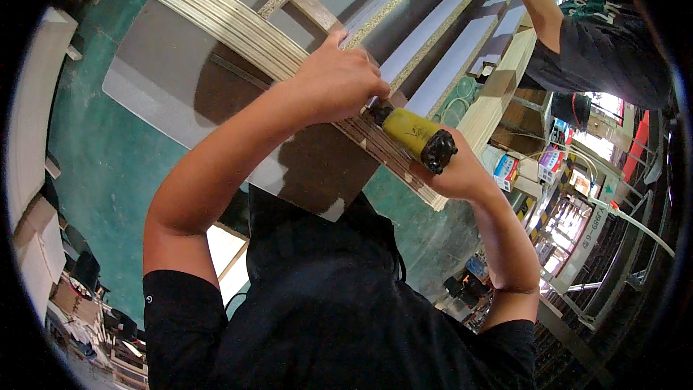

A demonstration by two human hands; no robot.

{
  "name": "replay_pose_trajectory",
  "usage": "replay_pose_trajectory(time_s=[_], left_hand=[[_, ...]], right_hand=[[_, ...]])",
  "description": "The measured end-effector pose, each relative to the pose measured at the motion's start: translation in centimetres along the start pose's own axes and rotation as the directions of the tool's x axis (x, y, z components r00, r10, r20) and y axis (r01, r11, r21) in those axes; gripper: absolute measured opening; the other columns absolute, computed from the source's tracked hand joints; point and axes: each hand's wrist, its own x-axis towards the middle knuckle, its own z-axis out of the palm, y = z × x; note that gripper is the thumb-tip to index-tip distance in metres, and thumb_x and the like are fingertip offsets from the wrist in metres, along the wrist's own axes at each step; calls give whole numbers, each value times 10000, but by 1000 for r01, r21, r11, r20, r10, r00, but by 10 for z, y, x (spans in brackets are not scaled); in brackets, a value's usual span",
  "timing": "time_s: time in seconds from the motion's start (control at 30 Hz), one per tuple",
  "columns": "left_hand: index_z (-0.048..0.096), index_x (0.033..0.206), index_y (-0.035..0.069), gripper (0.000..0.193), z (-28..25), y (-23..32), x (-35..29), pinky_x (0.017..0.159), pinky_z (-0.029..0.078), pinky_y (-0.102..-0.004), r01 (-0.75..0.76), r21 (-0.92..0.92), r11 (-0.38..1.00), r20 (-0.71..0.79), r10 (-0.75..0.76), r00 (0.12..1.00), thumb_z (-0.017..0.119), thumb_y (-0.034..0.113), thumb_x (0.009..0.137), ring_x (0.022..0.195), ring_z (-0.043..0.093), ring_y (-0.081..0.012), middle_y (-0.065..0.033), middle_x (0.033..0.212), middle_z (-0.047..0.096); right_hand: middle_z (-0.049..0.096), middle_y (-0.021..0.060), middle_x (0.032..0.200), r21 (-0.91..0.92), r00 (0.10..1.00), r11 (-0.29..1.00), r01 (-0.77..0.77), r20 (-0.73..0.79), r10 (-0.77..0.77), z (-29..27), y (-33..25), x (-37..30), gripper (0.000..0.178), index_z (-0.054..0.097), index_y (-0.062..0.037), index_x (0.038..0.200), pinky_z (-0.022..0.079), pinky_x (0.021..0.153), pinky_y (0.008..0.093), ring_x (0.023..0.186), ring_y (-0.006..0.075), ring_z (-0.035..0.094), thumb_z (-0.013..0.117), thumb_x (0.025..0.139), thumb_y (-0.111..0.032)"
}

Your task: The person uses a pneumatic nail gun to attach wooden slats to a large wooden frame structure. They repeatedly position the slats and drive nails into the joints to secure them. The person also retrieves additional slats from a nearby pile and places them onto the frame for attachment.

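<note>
My right hand (462, 173) is wrapped round a yellow nail gun (410, 131) with a black end cap. The gun's dark nose points at the edge of a wooden frame, just beside my left hand. My left hand (339, 76) is closed over that edge, its fingers curled at the end of a chipboard strip (393, 11). What lies under the left palm is hidden. Several pale layered wooden boards (209, 14) run along the near side of the frame and pass under my left forearm. Parallel strips and grey-white panels fill the frame's inside.
A grey panel (155, 65) juts out beneath the frame, over the green floor (94, 152). At the upper right, another person (599, 36) in a dark shirt reaches an arm to the frame. Shelves with small boxes (507, 170) and a pale hose (642, 227) are on the right.
</note>
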Motion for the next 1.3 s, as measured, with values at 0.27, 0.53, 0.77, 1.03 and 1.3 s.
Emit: replay_pose_trajectory(time_s=[0.27, 0.53, 0.77, 1.03, 1.3], left_hand=[[776, 1211, 295, 512, 2, 1, 3, 1211, 283, -649, -18, -2, 1000, 10, 18, 1000, 672, -12, 814, 1274, 625, -215, 32, 1258, 740], [739, 1064, 124, 307, -4, -44, -32, 1173, 387, -556, -81, 4, 997, -515, 72, 854, 658, -52, 825, 1193, 658, -277, -43, 1226, 737], [734, 1201, 198, 368, -33, -82, -38, 1218, 317, -628, -126, 77, 989, -210, 140, 968, 673, 30, 878, 1196, 654, -277, -9, 1199, 733], [660, 1368, 424, 513, -55, -85, -36, 1194, 183, -798, -170, 304, 937, -67, 199, 978, 712, 189, 915, 1318, 584, -185, 80, 1293, 684], [661, 1376, 429, 484, -68, -89, -33, 1200, 250, -749, -136, 164, 977, 37, 132, 991, 633, 170, 968, 1148, 671, -171, 68, 1034, 739]], right_hand=[[739, 143, 1114, -17, 1000, 1000, -26, -2, 26, 0, 9, -10, 506, 664, -23, 1280, 540, 933, 358, 1013, 242, 700, 782, 789, -49], [752, 104, 1028, 87, 992, 996, 10, -123, 1, -15, 15, -16, 458, 679, -23, 1240, 533, 911, 347, 947, 194, 679, 763, 790, -41], [741, 116, 1056, 85, 994, 995, 48, -104, -39, -2, -23, 19, 467, 674, -16, 1215, 519, 923, 358, 997, 215, 676, 781, 761, -39], [713, 164, 999, 57, 987, 997, 55, -153, -45, 17, -49, 51, 397, 684, -24, 1146, 529, 885, 386, 953, 329, 688, 781, 764, -77], [710, 182, 1041, -32, 996, 999, 11, -92, -14, 13, -68, 65, 380, 685, -43, 1132, 544, 850, 424, 976, 412, 685, 765, 765, -100]])
